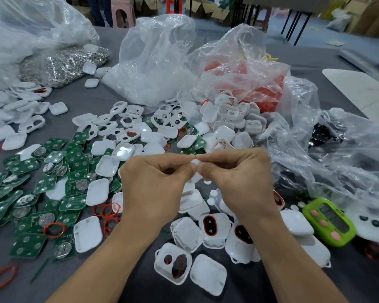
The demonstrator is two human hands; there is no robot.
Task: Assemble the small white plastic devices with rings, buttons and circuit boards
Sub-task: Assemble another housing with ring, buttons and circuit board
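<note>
The head view shows both hands meeting above the middle of a grey table (127, 287). The left hand (155, 186) has its fingers curled, with thumb and forefinger pinching a small white piece (196, 164). The right hand (241, 180) is curled the same way and pinches the same piece from the other side, so the two hands' fingertips almost touch. The fingers cover most of the piece, so its kind cannot be told. It is held in the air over a scatter of white shells (88, 234) that spreads across the table's near and middle parts. Just below the right wrist lie fronts (213, 226), each with a red oval and dark buttons set in. To the left is a heap of green boards (26, 167), some bearing round silver cells, with loose red rings (106, 212) among them. Near the right edge lies a green timer (328, 221) with pink buttons. Behind the hands stand crumpled clear bags. The left bag (64, 62) holds silvery metal bits, the middle bag (153, 62) white stuff, and the red bag (249, 84) red parts. The right bag (337, 149) has dark parts showing through it.
</note>
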